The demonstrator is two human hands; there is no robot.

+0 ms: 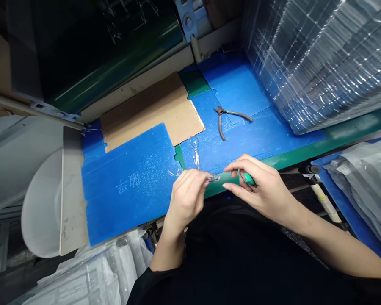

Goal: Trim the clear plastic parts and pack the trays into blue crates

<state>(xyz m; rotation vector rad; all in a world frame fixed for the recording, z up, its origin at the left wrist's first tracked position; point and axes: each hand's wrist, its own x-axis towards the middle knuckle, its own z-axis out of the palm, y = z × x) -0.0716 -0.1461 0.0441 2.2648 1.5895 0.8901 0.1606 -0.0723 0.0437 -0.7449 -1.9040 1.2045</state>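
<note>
I'm watching the left hand (186, 199) pinching a small clear plastic piece (213, 178) between thumb and fingers, while the right hand (260, 188) is gripping a green-handled tool (247, 178) in its fingertips. The hands are working close together at that piece, just above the near edge of the bench, and I can't tell whether the tool's tip is touching it.

Just far of the hands, a few clear scraps (194, 152) are lying on a blue board (130, 199), which is dusted with white flecks towards the left. Further out, side cutters (224, 116) are resting untouched on the blue board, and a cardboard sheet (152, 110) is lying at its far edge.

On the far right, a tall stack of clear plastic (314, 63) is sitting wrapped and apparently unopened. Bagged clear goods (365, 186) are filling the near right, more bags (82, 279) are lying near left, and a white bin (41, 203) is standing at left. From here, I can count only the one piece in hand.
</note>
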